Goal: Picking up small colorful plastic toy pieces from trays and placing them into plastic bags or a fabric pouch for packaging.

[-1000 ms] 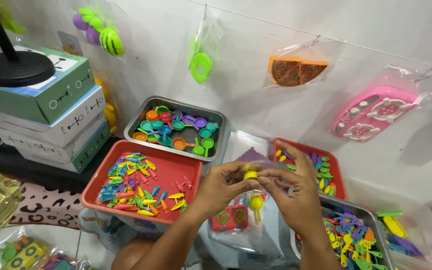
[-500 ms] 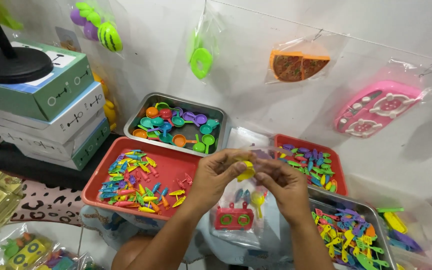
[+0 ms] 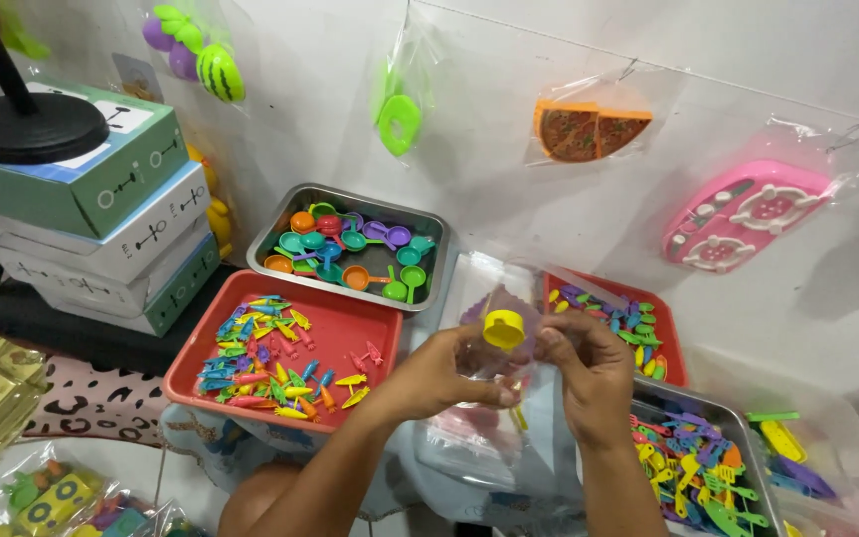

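Observation:
Both hands meet at the centre and pinch a clear plastic bag (image 3: 539,403) that holds a small yellow toy cup (image 3: 503,328). My left hand (image 3: 444,373) grips the bag's left side and my right hand (image 3: 589,373) its right side. The bag hangs between them over more clear bags with toys inside. Just left of my hands lies a red tray (image 3: 360,333) of small colourful toy utensils.
A metal tray (image 3: 350,204) of toy pans sits behind. A second red tray (image 3: 668,353) and another metal tray (image 3: 748,438) of toy pieces lie to the right. Stacked boxes (image 3: 111,219) with a black stand stand at left. Bagged toys hang on the wall.
My hands and the bag have risen slightly and shifted left, and the yellow cup now shows clearly between my fingertips.

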